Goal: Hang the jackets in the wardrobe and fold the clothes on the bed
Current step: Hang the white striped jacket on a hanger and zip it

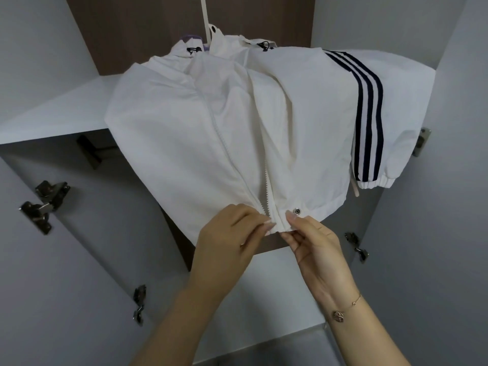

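Note:
A white jacket with three dark sleeve stripes hangs inside the open wardrobe, on a purple hanger that shows only at the collar. Its front zipper is open along the lower part. My left hand pinches the hem on the left side of the zipper. My right hand pinches the hem on the right side, just below a metal snap. Both hands meet at the bottom end of the zipper.
The wardrobe has a white shelf behind the jacket and a brown back panel. Grey doors stand open on both sides, with metal hinges on the left and hinges on the right. A lower white shelf lies under my forearms.

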Demonstrator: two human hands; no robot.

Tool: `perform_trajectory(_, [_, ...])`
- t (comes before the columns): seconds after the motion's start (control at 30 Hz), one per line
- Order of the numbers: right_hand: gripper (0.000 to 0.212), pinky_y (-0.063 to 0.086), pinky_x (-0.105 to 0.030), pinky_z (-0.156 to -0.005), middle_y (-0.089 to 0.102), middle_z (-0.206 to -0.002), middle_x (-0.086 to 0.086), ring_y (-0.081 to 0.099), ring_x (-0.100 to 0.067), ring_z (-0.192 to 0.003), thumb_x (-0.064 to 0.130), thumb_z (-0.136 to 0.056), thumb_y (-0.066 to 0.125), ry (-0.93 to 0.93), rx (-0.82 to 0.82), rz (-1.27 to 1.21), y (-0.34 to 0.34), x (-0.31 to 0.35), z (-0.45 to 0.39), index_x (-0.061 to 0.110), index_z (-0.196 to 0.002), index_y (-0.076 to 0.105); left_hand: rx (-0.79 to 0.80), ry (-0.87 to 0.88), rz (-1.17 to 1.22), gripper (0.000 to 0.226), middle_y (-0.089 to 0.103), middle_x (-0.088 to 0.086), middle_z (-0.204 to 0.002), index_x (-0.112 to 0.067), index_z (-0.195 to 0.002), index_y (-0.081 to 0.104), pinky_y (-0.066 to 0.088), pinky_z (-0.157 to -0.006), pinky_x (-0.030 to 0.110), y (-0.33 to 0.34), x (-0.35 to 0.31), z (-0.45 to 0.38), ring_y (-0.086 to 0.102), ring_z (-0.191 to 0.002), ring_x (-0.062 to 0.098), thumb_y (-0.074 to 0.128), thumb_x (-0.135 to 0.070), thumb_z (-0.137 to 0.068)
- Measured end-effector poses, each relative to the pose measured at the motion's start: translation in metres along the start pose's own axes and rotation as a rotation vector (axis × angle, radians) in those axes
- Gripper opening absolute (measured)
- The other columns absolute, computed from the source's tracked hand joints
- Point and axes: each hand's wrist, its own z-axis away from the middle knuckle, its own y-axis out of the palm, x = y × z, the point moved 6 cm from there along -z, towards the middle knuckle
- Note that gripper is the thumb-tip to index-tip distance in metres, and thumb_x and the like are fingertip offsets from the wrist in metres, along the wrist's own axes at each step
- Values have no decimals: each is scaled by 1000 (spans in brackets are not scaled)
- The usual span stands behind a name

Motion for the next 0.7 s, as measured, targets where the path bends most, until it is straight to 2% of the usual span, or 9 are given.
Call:
perform_trajectory(0.13, [11, 53, -23, -75, 67, -73, -9, 61, -16, -71, 20, -79, 71, -105, 39, 159, 3, 5, 4, 13, -71, 76, -55, -239, 191, 16, 63, -8, -78, -10, -77, 67, 47, -69, 19, -6, 11, -17, 58, -74, 4, 67, -19, -90])
perform_trajectory(0.23, [10, 52, -21, -75, 70, -74, -5, 61, -16, -70, 21, -82, 68, -155, 79, 271, 6, 8, 5, 17, -79, 78, -136, -396, 230, 10, 65, -5, -80, -8, -79, 68, 48, -68, 20, -14, 28, -35, 59, -74, 9, 68, -10, -89])
perform_trajectory(0.3, [10, 51, -22, -76, 71, -76, -3, 62, -16, -71, 21, -81, 68, -166, 70, 288, 2, 7, 6, 19, -80, 78, -124, -456, 262, 8, 67, -3, -80, -8, -81, 71, 48, -69, 18, -17, 37, -48, 60, -74, 13, 70, -10, -88])
perform_trajectory(0.37, [10, 51, -29, -81, 72, -82, -4, 62, -17, -72, 22, -81, 69, -156, 34, 264, -2, 6, 7, 19, -86, 77, -48, -439, 295, 8, 68, -2, -79, -8, -79, 72, 48, -69, 15, -14, 36, -57, 61, -73, 13, 72, -11, -87])
perform_trajectory(0.4, [17, 51, -34, -84, 73, -88, -5, 64, -19, -75, 25, -80, 70, -144, 33, 256, -2, 5, 6, 18, -95, 75, -17, -424, 312, 8, 69, -3, -78, -9, -79, 71, 47, -69, 13, -12, 33, -59, 62, -73, 12, 72, -11, -86])
perform_trajectory(0.5, [52, 52, -46, -91, 69, -114, -8, 67, -27, -100, 29, -74, 78, -93, 90, 241, 11, 3, 2, 18, -121, 60, 8, -423, 358, 9, 68, -9, -74, -11, -77, 72, 46, -69, 9, -11, 30, -62, 63, -71, 7, 73, -10, -86])
perform_trajectory(0.57, [52, 56, -40, -87, 68, -115, -9, 66, -27, -105, 22, -75, 83, -134, 91, 204, 23, 3, -1, 14, -120, 58, 9, -418, 365, 8, 68, -10, -72, -12, -77, 73, 47, -69, 10, -11, 29, -64, 63, -70, 7, 73, -11, -85])
perform_trajectory(0.63, [38, 57, -30, -78, 71, -102, -7, 68, -24, -95, 15, -76, 81, -198, 38, 170, 28, 4, -2, 11, -109, 63, 0, -372, 321, 8, 69, -8, -75, -11, -78, 73, 47, -70, 11, -14, 25, -68, 64, -72, 9, 72, -10, -86])
perform_trajectory(0.7, [32, 58, -31, -75, 72, -92, -3, 68, -21, -88, 15, -74, 83, -218, 10, 160, 25, 2, -2, 11, -100, 66, -74, -341, 271, 7, 70, -4, -78, -9, -81, 73, 47, -70, 10, -22, 29, -77, 63, -73, 8, 71, -7, -87])
